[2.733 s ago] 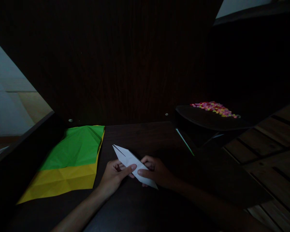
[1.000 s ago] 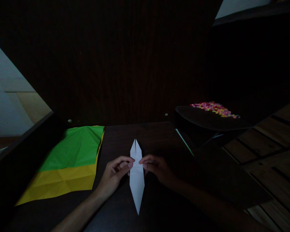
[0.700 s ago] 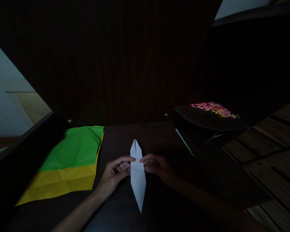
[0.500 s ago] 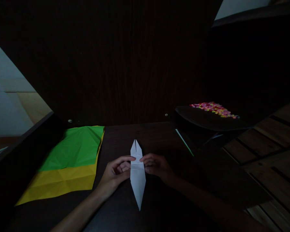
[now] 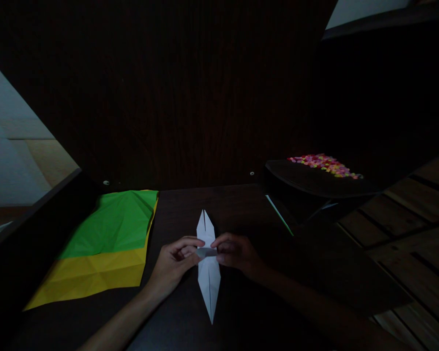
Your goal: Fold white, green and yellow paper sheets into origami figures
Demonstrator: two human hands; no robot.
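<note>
White paper, folded into a long narrow diamond [image 5: 209, 273] with points at 12 and 6 o'clock, lies on the dark wooden bench [image 5: 190, 312] at the centre of the view. The far tip is split by a thin slit, and a small grey band crosses the piece at its middle, where the 2 hands meet. The left hand [image 5: 173, 263] comes in from 7 o'clock and its fingers [image 5: 195, 241] are pinched on the left edge of the paper at that band. The right hand [image 5: 237, 253] comes in from 4 o'clock, fingers closed on the right edge directly opposite, so both hands clamp the same middle section while the near tip points back toward the person. At 9 o'clock from the hands, well apart from them, a creased green sheet lying over a yellow sheet [image 5: 102, 246] rests flat on the bench. At 2 o'clock a dark curved tray [image 5: 314, 183] carries a heap of small pink and yellow beads [image 5: 324, 164], and a thin green strip [image 5: 280, 222] slants just below the tray.
</note>
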